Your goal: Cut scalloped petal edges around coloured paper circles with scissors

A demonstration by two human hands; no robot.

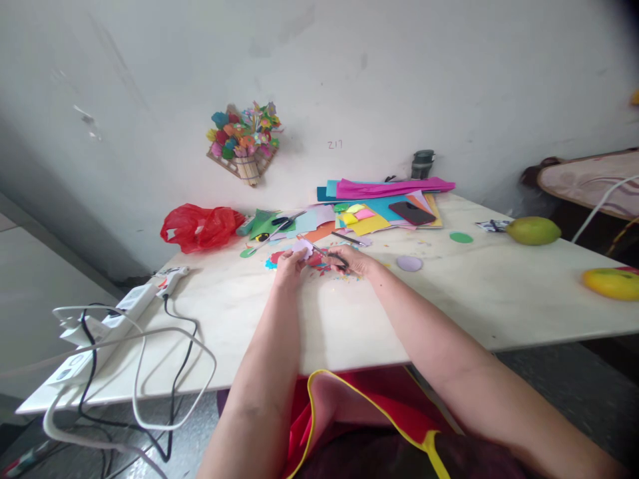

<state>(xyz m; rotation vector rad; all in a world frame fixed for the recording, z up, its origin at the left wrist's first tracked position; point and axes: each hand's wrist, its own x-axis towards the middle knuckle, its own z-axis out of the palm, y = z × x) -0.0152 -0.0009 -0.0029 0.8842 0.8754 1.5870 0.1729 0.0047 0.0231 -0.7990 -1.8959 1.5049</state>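
My left hand [291, 267] pinches a small lilac paper piece [302, 249] with a scalloped edge, near the middle of the table. Just to its right, my right hand [352, 260] is closed around the dark handles of a pair of scissors [342, 263]. The scissors' blades point left, toward the lilac paper. Red and blue paper pieces and small scraps lie beneath and around both hands. A dark pen [348, 238] rests behind my right hand. A lilac paper disc [409, 263] lies to the right.
Coloured paper sheets [377, 225] and a phone [412, 213] lie at the back, with a second pair of scissors [287, 220] and a red plastic bag [200, 227] to the left. A power strip [130, 303] with cables is at the left edge. Two mangoes [534, 231] sit right.
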